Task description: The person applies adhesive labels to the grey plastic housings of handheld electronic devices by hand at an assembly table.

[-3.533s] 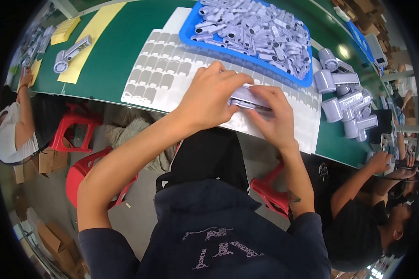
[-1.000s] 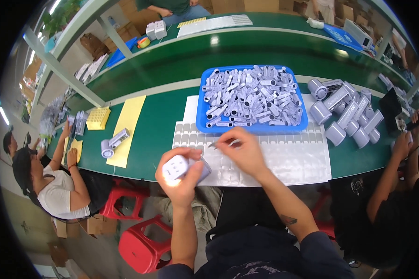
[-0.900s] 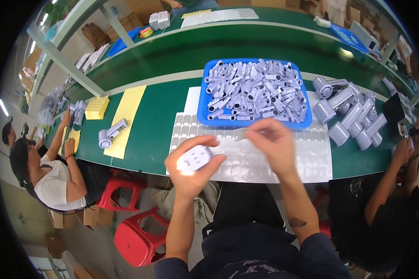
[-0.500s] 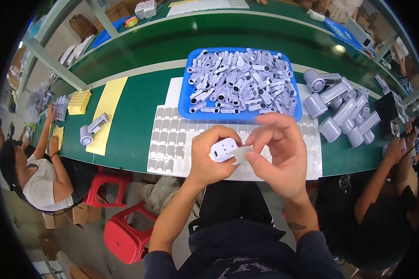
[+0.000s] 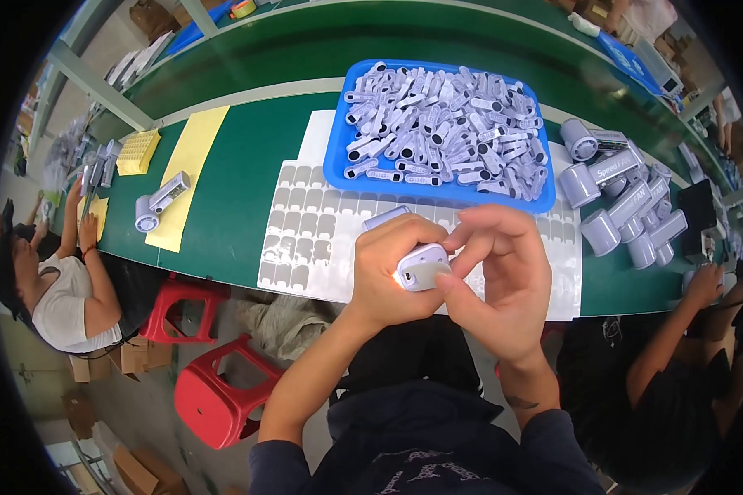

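Observation:
My left hand (image 5: 381, 272) is wrapped round a pale lilac plastic device (image 5: 413, 257), its rounded end with small holes turned up toward me. Between the thumb and fingers of my right hand (image 5: 508, 285) is a thin, pale grey sticker (image 5: 428, 275), which lies over part of that end. Whether it is stuck down I cannot tell. Under both hands spreads a backing sheet (image 5: 322, 266) with rows of grey stickers. Just beyond my left fingers shows a lilac edge (image 5: 386, 217); what it belongs to is hidden.
A blue tray (image 5: 332, 169) heaped with small lilac parts stands beyond my hands. Handheld fans (image 5: 627, 202) are piled on the right, and another fan (image 5: 161, 202) rests by a yellow strip (image 5: 194, 157) on the left. Co-workers sit on both sides; red stools (image 5: 215, 396) stand lower left.
The sticker has gone from beside the device's end to lying over it. My left hand has shifted slightly right with the device, and my right fingers have come closer to it.

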Tool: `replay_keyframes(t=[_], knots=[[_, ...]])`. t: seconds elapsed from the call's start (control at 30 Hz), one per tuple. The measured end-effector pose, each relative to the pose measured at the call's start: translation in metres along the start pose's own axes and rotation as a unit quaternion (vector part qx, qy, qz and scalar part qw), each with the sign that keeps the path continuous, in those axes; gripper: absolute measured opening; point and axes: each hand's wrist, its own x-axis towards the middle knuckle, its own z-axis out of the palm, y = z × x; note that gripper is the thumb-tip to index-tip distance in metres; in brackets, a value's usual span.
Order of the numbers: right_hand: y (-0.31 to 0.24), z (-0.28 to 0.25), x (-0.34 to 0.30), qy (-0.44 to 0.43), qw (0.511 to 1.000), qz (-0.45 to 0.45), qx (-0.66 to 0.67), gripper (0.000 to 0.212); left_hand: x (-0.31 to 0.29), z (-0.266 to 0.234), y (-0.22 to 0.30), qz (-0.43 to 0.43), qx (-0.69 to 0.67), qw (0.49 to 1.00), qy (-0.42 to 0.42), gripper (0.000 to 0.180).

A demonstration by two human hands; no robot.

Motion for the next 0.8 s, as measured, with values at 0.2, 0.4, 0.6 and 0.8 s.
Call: replay_keyframes(t=[0.2,0.4,0.6,0.8], knots=[[0.0006,0.0008,-0.0006,-0.003,1.000,0.001,-0.006,0.055,-0.0006,0.0015,-0.0018,0.013,-0.001,1.000,0.011,0.024],[-0.0008,0.0015,-0.0010,-0.005,1.000,-0.004,-0.013,0.054,-0.0009,0.0020,-0.0018,0.013,-0.001,1.000,0.013,0.025],[-0.0011,0.0020,-0.0011,-0.003,1.000,0.003,-0.026,0.053,-0.0005,0.0022,-0.0035,0.021,-0.001,1.000,0.017,0.025],[0.0008,0.0020,-0.0008,-0.005,0.999,-0.010,-0.043,0.052,0.0004,0.0021,-0.0034,0.026,-0.004,0.999,0.017,0.025]])
